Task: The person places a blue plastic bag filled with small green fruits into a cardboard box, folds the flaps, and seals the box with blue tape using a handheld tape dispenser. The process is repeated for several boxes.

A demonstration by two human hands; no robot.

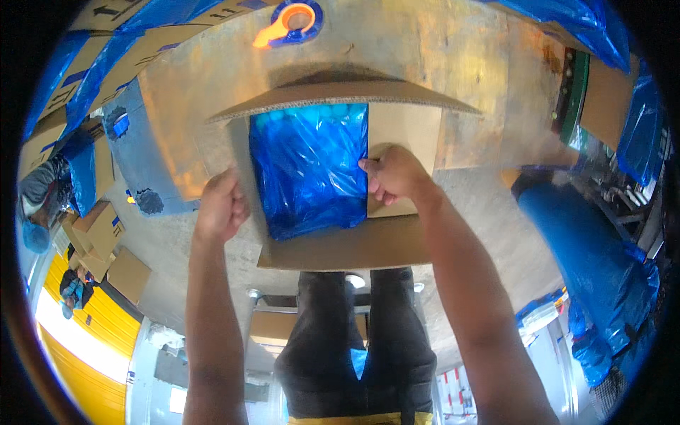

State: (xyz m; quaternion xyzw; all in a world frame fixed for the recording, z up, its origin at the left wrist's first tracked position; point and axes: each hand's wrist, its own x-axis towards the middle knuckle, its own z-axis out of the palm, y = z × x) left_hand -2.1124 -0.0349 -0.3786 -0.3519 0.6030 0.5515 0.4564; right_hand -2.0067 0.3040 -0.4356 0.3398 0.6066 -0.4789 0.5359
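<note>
An open cardboard box (pixel 345 244) stands before me. Inside is a shiny blue plastic liner (pixel 313 164), with pale round shapes showing through at its far side. The right flap (pixel 404 125) lies over part of the opening, and my right hand (pixel 398 175) is on it with curled fingers. Its thumb reaches the flap's inner edge beside the liner; whether it pinches that edge is unclear. My left hand (pixel 220 207) is closed in a loose fist beside the outer face of the left flap (pixel 244 159), which stands up steeply.
An orange and blue tape dispenser (pixel 295 24) lies beyond the box. Cartons with blue plastic (pixel 119 58) are stacked at the far left. A long blue plastic-covered bundle (pixel 574 239) lies right. Two other people (pixel 77 289) (pixel 40 212) are at the left.
</note>
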